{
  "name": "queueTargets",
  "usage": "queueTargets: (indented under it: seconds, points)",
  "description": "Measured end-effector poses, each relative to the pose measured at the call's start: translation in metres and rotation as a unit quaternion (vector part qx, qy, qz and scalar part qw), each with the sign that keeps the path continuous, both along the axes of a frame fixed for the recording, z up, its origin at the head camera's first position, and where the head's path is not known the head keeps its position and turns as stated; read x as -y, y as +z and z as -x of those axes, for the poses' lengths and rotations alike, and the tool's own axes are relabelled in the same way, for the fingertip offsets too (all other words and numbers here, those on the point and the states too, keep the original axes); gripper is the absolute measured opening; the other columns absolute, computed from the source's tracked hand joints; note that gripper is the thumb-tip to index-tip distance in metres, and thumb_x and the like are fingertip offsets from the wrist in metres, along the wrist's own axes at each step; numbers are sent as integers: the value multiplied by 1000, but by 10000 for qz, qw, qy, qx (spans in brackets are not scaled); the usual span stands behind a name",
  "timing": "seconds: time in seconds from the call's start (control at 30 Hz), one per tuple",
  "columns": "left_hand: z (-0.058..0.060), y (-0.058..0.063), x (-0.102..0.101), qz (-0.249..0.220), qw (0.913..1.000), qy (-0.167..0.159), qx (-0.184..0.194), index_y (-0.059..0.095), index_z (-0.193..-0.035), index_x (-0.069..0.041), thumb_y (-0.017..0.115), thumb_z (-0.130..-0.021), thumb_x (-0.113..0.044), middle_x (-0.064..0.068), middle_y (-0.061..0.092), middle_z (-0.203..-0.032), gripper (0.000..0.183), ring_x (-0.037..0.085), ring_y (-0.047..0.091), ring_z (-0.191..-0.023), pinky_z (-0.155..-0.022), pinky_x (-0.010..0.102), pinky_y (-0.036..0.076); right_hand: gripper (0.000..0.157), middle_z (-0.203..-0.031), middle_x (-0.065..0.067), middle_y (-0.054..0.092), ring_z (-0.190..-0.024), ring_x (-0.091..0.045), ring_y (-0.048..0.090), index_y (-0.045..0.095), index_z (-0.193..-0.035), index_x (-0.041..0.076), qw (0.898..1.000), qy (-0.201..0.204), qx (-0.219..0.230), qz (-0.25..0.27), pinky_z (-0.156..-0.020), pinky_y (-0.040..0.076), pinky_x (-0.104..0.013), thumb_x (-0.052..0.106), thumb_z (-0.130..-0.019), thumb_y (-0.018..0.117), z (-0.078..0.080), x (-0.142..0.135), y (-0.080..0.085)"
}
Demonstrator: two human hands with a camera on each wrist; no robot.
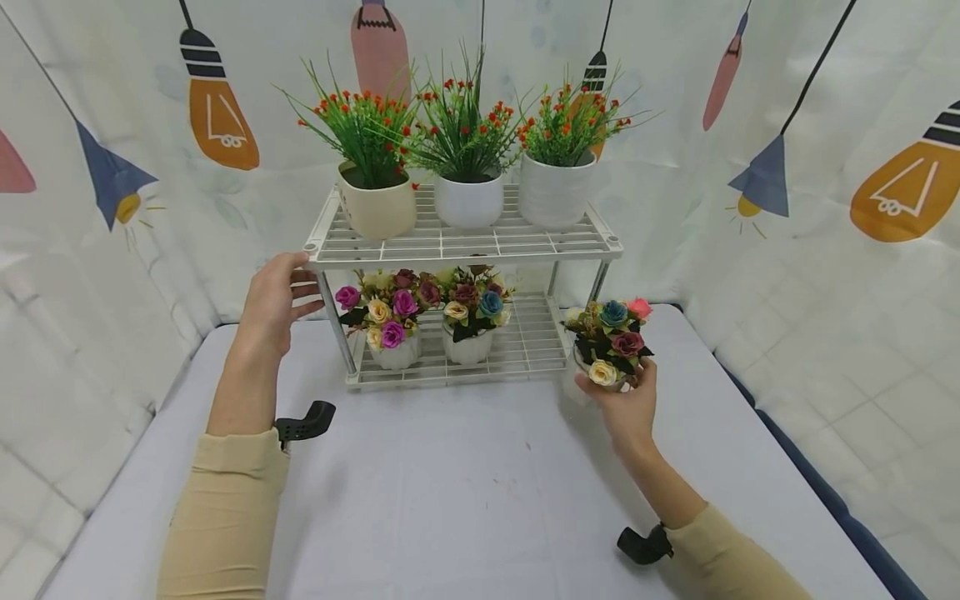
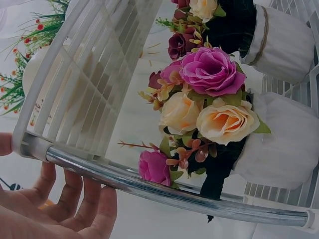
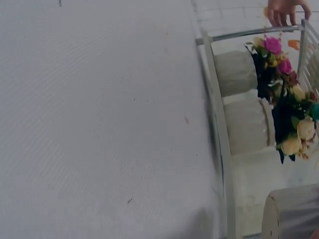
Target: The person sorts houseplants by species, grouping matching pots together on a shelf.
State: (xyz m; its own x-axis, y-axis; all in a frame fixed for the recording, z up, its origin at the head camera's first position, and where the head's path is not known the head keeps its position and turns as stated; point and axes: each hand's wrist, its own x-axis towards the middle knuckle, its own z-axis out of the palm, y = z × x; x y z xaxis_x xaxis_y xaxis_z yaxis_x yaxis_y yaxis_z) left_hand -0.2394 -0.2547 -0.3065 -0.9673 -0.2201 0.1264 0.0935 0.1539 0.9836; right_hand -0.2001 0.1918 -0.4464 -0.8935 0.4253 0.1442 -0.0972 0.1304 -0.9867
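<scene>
My left hand (image 1: 268, 302) holds the upper left corner of a white two-tier wire shelf rack (image 1: 525, 247). In the left wrist view its fingers (image 2: 70, 199) reach behind the chrome leg (image 2: 134, 179), with the thumb at the corner. At the rack's right end, my right hand (image 1: 628, 408) grips a potted artificial rose arrangement (image 1: 611, 337) with blue, pink, dark red and cream blooms. Its white pot (image 3: 294, 211) shows in the right wrist view, tilted. Two similar rose pots, one with magenta roses (image 1: 396, 352) and one with a blue rose (image 1: 470, 346), stand on the lower shelf (image 1: 528, 333).
Along the top shelf stand a cream pot (image 1: 377, 208) and two white pots (image 1: 468, 202), all with grassy plants and small red flowers. A white cloth covers the table (image 1: 450, 492). Behind hangs a curtain (image 1: 675, 167) printed with lamps.
</scene>
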Motion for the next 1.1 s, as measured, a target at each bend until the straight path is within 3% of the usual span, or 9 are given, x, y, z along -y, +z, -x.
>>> queueTargets:
  seconds: [0.4,0.63,0.9,1.1]
  points:
    - [0,-1,0,-17,10000,22,87,56,-130,-16,39,-108,-50,2,52,-115,44,17,55,-104,-97,44,46,93,-142,-17,46,-133,-29,44,37,-142,4,9989,401,-186,162,-114,34,-46,14,-71,97,14,43,2]
    - [1,-1,1,-36,10000,19,54,58,-128,-17,40,-108,-50,2,53,-114,43,17,55,-105,-97,44,46,97,-148,-16,41,-139,-29,39,35,-148,10,9984,512,-91,209,-114,36,-47,17,-73,96,24,67,0]
    - [2,-1,1,-51,9999,29,87,58,-126,-18,40,-107,-51,2,54,-115,42,17,56,-106,-102,49,45,108,-154,-19,38,-144,-32,35,26,-157,9,9992,367,169,51,-116,34,-46,20,-75,95,52,88,-4]
    - [0,0,0,-14,10000,20,74,58,-128,-16,41,-107,-50,2,54,-115,44,19,55,-107,-99,46,46,99,-147,-20,45,-137,-35,44,32,-152,7,9996,271,-17,-85,-114,36,-46,18,-75,95,70,92,-9]
